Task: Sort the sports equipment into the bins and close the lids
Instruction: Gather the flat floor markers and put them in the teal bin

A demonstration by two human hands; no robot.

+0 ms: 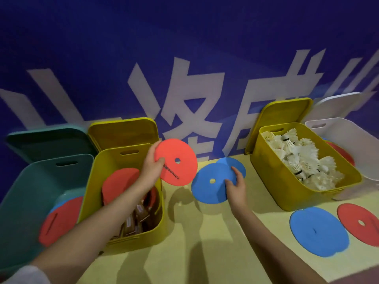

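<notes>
My left hand point(151, 165) grips a red flat disc point(180, 162) by its left edge, held in the air beside the left yellow bin point(102, 173). My right hand point(236, 186) pinches the right edge of a blue disc point(209, 183), which overlaps a second blue disc point(233, 163) on the yellow surface. The left yellow bin holds a red disc point(118, 182) and brown boxes. A teal bin point(24, 193) at far left contains a red disc point(59, 220). The right yellow bin point(287, 189) is full of white shuttlecocks point(301, 158).
A white bin point(356, 144) at far right holds a red disc. A blue disc point(317, 230) and a red disc point(361, 224) lie on the surface at the front right. All bin lids stand open against the blue banner wall point(184, 58).
</notes>
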